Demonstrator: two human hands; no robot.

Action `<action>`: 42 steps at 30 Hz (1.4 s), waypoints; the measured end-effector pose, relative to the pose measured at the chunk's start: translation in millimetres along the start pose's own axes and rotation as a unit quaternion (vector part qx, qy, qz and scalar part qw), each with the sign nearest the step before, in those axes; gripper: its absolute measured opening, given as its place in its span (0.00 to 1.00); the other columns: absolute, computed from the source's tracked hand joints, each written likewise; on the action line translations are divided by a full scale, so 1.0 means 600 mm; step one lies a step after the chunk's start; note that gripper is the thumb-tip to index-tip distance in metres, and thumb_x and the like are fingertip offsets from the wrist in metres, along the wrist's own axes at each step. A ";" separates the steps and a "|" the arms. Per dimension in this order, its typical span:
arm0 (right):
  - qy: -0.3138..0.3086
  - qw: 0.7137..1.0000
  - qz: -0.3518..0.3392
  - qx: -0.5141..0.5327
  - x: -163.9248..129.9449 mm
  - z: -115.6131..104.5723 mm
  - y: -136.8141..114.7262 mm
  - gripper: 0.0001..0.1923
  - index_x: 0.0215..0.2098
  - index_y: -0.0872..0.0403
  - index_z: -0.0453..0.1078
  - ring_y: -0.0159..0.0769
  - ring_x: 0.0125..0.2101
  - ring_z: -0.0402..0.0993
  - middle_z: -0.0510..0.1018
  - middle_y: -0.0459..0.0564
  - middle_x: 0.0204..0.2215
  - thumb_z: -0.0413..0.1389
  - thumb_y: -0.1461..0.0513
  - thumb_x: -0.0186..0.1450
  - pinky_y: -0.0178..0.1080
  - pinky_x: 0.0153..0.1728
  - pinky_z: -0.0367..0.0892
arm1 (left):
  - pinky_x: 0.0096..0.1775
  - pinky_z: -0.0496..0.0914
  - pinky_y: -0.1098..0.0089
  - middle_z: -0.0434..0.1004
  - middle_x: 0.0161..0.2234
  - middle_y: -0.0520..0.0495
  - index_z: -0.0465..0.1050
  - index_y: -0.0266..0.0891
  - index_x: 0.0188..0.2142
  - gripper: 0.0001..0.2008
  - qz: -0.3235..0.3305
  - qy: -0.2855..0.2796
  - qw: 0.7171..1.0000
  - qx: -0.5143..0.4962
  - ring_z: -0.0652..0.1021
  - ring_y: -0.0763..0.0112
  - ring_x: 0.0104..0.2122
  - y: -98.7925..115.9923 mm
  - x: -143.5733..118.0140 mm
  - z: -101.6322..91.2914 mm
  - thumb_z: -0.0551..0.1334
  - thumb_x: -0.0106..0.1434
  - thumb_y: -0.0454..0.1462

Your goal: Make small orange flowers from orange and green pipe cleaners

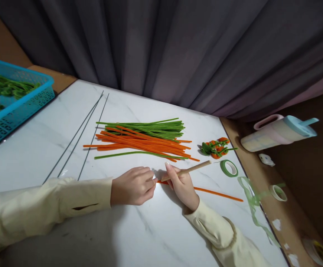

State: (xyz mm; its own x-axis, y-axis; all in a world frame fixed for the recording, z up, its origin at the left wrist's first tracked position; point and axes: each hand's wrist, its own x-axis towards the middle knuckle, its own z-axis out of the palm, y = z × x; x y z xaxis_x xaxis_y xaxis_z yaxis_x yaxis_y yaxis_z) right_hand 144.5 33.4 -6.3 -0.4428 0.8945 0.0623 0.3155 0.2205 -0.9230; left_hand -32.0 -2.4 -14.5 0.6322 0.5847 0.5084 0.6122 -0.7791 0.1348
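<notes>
My right hand (183, 187) is closed round a thin wooden stick (197, 166), which slants up to the right. A single orange pipe cleaner (219, 194) runs beneath that hand and out to the right along the table. Its near end meets the fingertips of my left hand (135, 186), which are pinched on it close to the stick's lower end. Just beyond both hands lie a bunch of orange pipe cleaners (144, 142), a bunch of green pipe cleaners (153, 128) and one separate green pipe cleaner (114, 155).
Three thin dark rods (76, 133) lie at the left, near a blue basket (25, 111) of green pieces. To the right are small orange-and-green flowers (215, 148), green tape rolls (229, 168), a loose green strip (252, 207) and a tumbler (273, 133). A grey curtain (150, 48) hangs behind.
</notes>
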 end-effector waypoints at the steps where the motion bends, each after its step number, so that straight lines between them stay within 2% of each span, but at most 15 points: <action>1: -0.005 1.000 -0.008 -0.005 0.000 0.000 -0.001 0.29 0.16 0.55 0.65 0.27 0.15 0.55 0.57 0.42 0.10 0.43 0.49 0.68 0.32 0.18 0.55 | 0.25 0.61 0.69 0.63 0.21 0.48 0.67 0.35 0.22 0.14 0.001 0.003 1.000 0.001 0.64 0.70 0.23 0.000 0.000 0.000 0.51 0.62 0.29; 5: -0.026 0.999 -0.035 -0.016 -0.001 0.001 -0.004 0.28 0.17 0.55 0.66 0.27 0.15 0.55 0.58 0.42 0.12 0.43 0.50 0.69 0.32 0.19 0.56 | 0.25 0.61 0.68 0.63 0.20 0.48 0.67 0.35 0.21 0.14 0.005 0.006 1.000 0.004 0.64 0.69 0.23 -0.001 -0.002 0.002 0.52 0.61 0.29; 9: -0.065 0.996 -0.057 -0.033 -0.006 0.001 0.001 0.25 0.18 0.55 0.61 0.27 0.18 0.58 0.61 0.43 0.15 0.43 0.52 0.69 0.32 0.21 0.57 | 0.25 0.61 0.68 0.63 0.20 0.48 0.67 0.36 0.20 0.14 0.004 0.010 1.000 -0.008 0.65 0.69 0.23 -0.001 -0.002 0.004 0.52 0.61 0.30; 15: -0.076 0.986 -0.110 -0.103 -0.008 0.004 0.007 0.23 0.18 0.53 0.47 0.26 0.17 0.49 0.52 0.40 0.15 0.43 0.56 0.69 0.32 0.19 0.50 | 0.28 0.65 0.69 0.65 0.21 0.47 0.68 0.36 0.21 0.15 0.006 0.005 1.000 -0.023 0.67 0.69 0.25 -0.003 -0.005 0.008 0.51 0.62 0.30; 18: -0.079 0.986 -0.097 -0.107 -0.005 0.004 0.004 0.23 0.17 0.53 0.48 0.26 0.17 0.48 0.53 0.40 0.14 0.43 0.54 0.69 0.32 0.18 0.50 | 0.29 0.66 0.68 0.66 0.21 0.47 0.68 0.36 0.21 0.14 0.006 0.011 1.000 -0.021 0.67 0.69 0.25 -0.003 -0.006 0.008 0.52 0.62 0.30; 20: -0.077 0.990 -0.077 -0.091 -0.002 0.004 0.002 0.24 0.17 0.53 0.53 0.26 0.17 0.51 0.55 0.41 0.14 0.43 0.51 0.68 0.32 0.19 0.52 | 0.29 0.65 0.68 0.66 0.22 0.47 0.68 0.35 0.22 0.13 0.010 0.011 1.000 -0.016 0.67 0.69 0.25 -0.003 -0.005 0.007 0.52 0.62 0.31; 23: -0.047 0.998 -0.023 -0.017 0.001 0.001 0.001 0.27 0.18 0.55 0.62 0.27 0.17 0.55 0.59 0.42 0.14 0.43 0.48 0.68 0.31 0.20 0.55 | 0.27 0.63 0.68 0.65 0.21 0.48 0.68 0.35 0.22 0.13 0.009 0.000 1.000 -0.005 0.65 0.69 0.23 -0.002 -0.003 0.005 0.51 0.62 0.30; 27: -0.013 0.999 0.027 0.040 0.003 -0.001 0.002 0.29 0.16 0.56 0.63 0.26 0.15 0.54 0.57 0.41 0.11 0.44 0.46 0.67 0.32 0.18 0.55 | 0.25 0.61 0.68 0.63 0.21 0.48 0.67 0.36 0.22 0.14 0.001 -0.009 1.000 -0.007 0.64 0.70 0.22 -0.001 -0.001 0.002 0.51 0.62 0.29; 33: -0.043 0.999 -0.031 -0.001 0.000 -0.001 0.002 0.27 0.18 0.56 0.65 0.26 0.17 0.58 0.62 0.43 0.14 0.44 0.51 0.68 0.31 0.22 0.58 | 0.26 0.61 0.68 0.63 0.20 0.48 0.66 0.36 0.21 0.15 0.006 -0.010 1.000 -0.002 0.65 0.69 0.23 -0.001 -0.002 0.002 0.51 0.62 0.30; 39: -0.075 0.983 -0.131 -0.104 -0.009 0.005 0.004 0.24 0.17 0.54 0.50 0.25 0.16 0.50 0.53 0.40 0.14 0.43 0.56 0.69 0.31 0.19 0.50 | 0.27 0.62 0.68 0.66 0.22 0.47 0.67 0.35 0.22 0.14 0.005 -0.002 1.000 -0.018 0.66 0.69 0.24 -0.003 -0.003 0.005 0.51 0.62 0.31; 42: -0.073 0.985 -0.118 -0.100 -0.009 0.006 0.003 0.24 0.17 0.54 0.51 0.25 0.16 0.50 0.55 0.40 0.15 0.43 0.54 0.69 0.31 0.19 0.51 | 0.28 0.63 0.68 0.67 0.22 0.47 0.67 0.35 0.22 0.14 0.011 -0.005 1.000 -0.014 0.67 0.69 0.25 -0.003 -0.004 0.005 0.51 0.63 0.31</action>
State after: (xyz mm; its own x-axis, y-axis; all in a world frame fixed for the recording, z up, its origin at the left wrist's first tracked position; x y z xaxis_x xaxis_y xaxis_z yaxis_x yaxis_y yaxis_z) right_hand 144.3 27.7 -10.0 -0.6349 0.7470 0.1972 0.3422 0.5007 -0.7951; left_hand -33.2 -1.5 -18.6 0.6507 0.5691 0.5027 0.5844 -0.7980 0.1471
